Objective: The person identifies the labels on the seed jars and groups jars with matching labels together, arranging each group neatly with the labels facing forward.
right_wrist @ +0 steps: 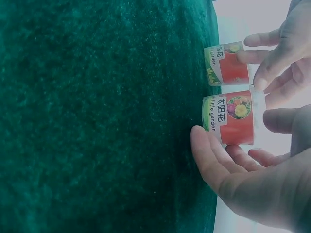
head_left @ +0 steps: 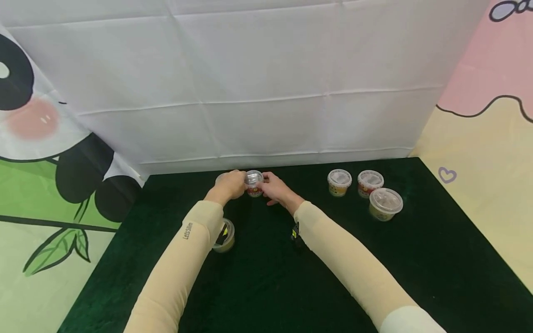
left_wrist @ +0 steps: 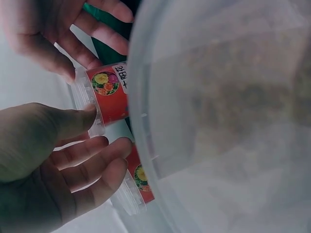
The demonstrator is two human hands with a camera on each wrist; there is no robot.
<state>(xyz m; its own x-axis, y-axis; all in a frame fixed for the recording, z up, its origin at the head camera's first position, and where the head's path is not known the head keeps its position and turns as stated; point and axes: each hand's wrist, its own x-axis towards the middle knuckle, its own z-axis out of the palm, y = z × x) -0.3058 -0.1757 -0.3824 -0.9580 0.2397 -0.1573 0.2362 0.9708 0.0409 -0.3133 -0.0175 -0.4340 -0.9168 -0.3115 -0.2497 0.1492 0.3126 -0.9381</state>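
Red tub (head_left: 255, 187) seen upright near the far edge of the dark green table (head_left: 266, 286), between the two hands. On its label (right_wrist: 233, 131), 太阳花 can be read in dark characters, with "little garden" printed alongside; a round picture (right_wrist: 238, 108) of yellow and pink flowers is set on the red ground. By the right hand (head_left: 280, 189) the tub is held, thumb and fingers being placed about its side and lid. By the thumb of the left hand (head_left: 231, 183) the clear lid is touched; its fingers are bent between this tub and its neighbour, and whether either is gripped cannot be told.

Just beside, a second tub (right_wrist: 232, 68) is partly covered by the left fingers; "garden" is legible there too. Beneath the left wrist, a large tub (head_left: 226, 246) is partly hidden. "LetsSlim" is printed on the left sleeve (head_left: 195, 240). Well off to the right, a yellow-labelled tub (head_left: 337, 188), another red-labelled tub (head_left: 366, 189) and a wide tub (head_left: 382, 212) are grouped; their print is too small to be read.
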